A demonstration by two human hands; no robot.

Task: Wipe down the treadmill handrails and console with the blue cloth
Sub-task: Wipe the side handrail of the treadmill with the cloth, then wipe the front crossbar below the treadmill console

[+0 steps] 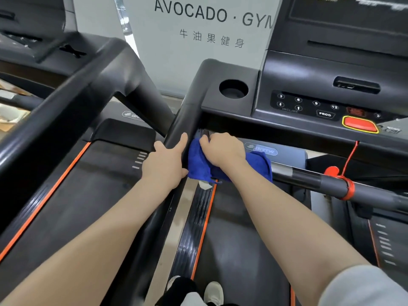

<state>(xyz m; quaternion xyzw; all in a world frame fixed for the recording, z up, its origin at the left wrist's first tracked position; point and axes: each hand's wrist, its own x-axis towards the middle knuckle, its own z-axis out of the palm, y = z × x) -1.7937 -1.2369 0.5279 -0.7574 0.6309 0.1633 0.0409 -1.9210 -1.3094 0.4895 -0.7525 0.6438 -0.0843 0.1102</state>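
The blue cloth is bunched against the inner side of the treadmill's black left handrail, where the front crossbar joins it. My right hand grips the cloth from above with curled fingers. My left hand rests on the outer side of the same handrail, its index finger stretched along the rail. The dark console with number keys and a red stop button lies up and to the right, apart from both hands.
A round cup holder sits in the console's left corner. A red safety cord hangs from the console and is tied round the crossbar. A second treadmill stands close on the left. My shoes are on the belt below.
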